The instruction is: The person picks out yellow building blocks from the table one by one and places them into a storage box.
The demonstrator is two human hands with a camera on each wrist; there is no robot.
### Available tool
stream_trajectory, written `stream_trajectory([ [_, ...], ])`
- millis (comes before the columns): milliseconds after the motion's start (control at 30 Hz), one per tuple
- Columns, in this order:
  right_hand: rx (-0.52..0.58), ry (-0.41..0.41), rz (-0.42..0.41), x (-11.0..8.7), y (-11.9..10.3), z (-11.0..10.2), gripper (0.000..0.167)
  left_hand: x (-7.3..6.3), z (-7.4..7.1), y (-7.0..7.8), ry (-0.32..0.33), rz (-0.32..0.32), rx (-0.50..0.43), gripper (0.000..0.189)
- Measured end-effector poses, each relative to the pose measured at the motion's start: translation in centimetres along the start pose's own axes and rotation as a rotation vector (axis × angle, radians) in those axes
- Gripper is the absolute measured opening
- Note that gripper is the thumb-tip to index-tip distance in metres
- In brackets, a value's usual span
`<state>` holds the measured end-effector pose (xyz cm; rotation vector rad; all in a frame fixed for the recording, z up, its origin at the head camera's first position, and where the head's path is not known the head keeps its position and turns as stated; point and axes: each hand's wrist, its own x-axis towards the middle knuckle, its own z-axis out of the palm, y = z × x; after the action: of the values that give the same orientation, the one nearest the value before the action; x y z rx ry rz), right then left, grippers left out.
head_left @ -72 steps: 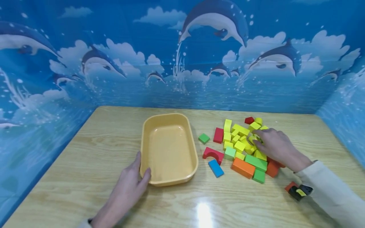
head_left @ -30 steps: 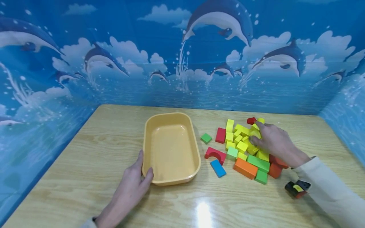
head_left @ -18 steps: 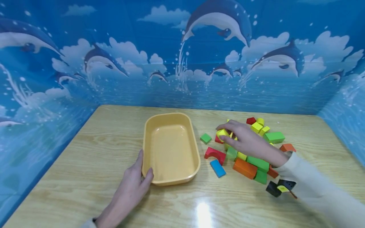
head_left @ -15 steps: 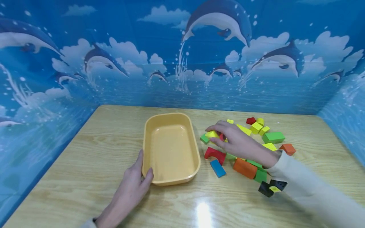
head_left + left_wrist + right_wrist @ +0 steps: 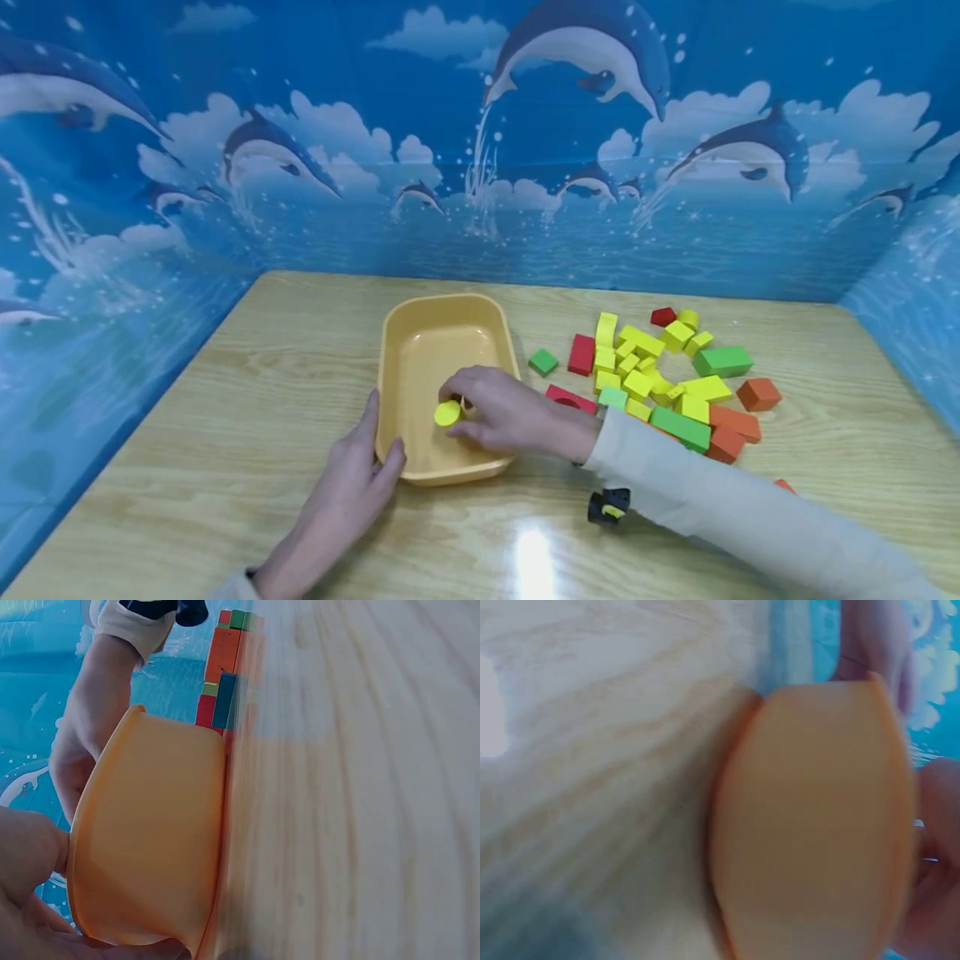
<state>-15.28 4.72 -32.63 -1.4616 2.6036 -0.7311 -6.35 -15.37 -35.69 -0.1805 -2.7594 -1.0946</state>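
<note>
My left hand (image 5: 347, 467) holds the near left corner of a yellow-orange plastic basin (image 5: 491, 321). Its thumb lies at the rim and its fingers along the outer wall, as the left wrist view of the basin (image 5: 154, 825) also shows. Inside the basin, low over its floor, my right hand (image 5: 502, 408) pinches a yellow cylinder block (image 5: 447, 413) between thumb and fingers. Seen from the right wrist, the basin's side wall (image 5: 810, 817) hides the block.
Right of the basin lies a cluster of wooden blocks, among them a yellow block (image 5: 637, 384), a long green block (image 5: 680, 427) and a red block (image 5: 581, 355). A small green block (image 5: 543, 362) sits between basin and cluster. My right sleeve (image 5: 720, 500) crosses in front of them.
The right hand has taken the yellow cylinder block out of the cluster and carried it leftward into the basin. My left hand has kept its hold on the basin.
</note>
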Motion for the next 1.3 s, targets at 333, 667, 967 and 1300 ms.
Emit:
stream_trajectory([
  [333, 0.061, -0.135, -0.065, 1.7, -0.2, 2.4, 0.021, 0.1, -0.1, 0.1, -0.019, -0.003, -0.029, 0.067],
  [667, 0.108, -0.188, -0.094, 1.5, -0.2, 2.4, 0.027, 0.0, -0.1, 0.4, -0.027, -0.014, -0.013, 0.068],
  [967, 0.098, -0.166, -0.043, 0.8, -0.2, 1.7, 0.036, -0.1, 0.1, 0.2, -0.014, 0.011, -0.015, 0.069],
  [1300, 0.066, 0.105, 0.244, -4.2, 5.5, -5.6, 0.031, -0.3, 0.0, 0.3, -0.012, 0.014, 0.007, 0.065],
])
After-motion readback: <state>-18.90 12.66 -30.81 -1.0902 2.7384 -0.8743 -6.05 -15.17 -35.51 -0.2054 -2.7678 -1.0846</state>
